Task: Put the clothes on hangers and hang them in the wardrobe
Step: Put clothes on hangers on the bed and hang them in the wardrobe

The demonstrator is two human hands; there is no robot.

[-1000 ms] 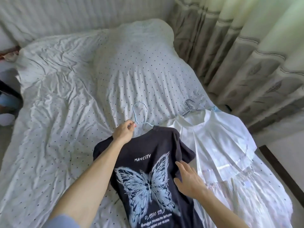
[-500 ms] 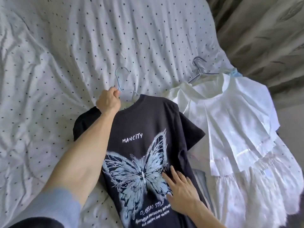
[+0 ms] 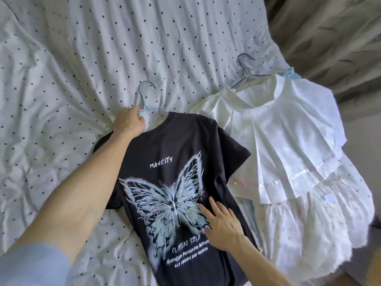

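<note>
Head view, looking down on a bed. Sheet (image 3: 82, 58): white with small dark dots, heavily creased.

Tee (image 3: 177, 145): dark, lies front-up on the sheet, collar at the far end, hem cut off by the lower frame edge. Print reads "MANCITY" in white, with a pale-blue butterfly below it and lines of white text under that. One sleeve is spread flat toward the dress. The other is partly hidden under the left forearm.

Blue hanger (image 3: 146, 93): the hook lies on the sheet just past the collar. One arm runs into the neck opening and the rest is hidden inside the tee.

Left hand (image 3: 128, 121): knuckles up, fingers curled round the blue hanger just below the hook, at the collar's edge.

Right hand (image 3: 221, 223): palm down, fingers straight and slightly spread, pressing flat on the tee at the butterfly's lower wing. It holds nothing.

Dress (image 3: 288, 141): white, tiered, lies just beside the tee, edges meeting at the tee's sleeve. It is on a grey hanger (image 3: 244, 66), whose hook lies on the sheet past the neckline. Small light-blue piece (image 3: 291, 72) at its far shoulder, cannot tell what.

Curtain (image 3: 329, 27): upper right, blurred folds.

Pale-blue cuff (image 3: 35, 265): on the left arm, lower left corner
</note>
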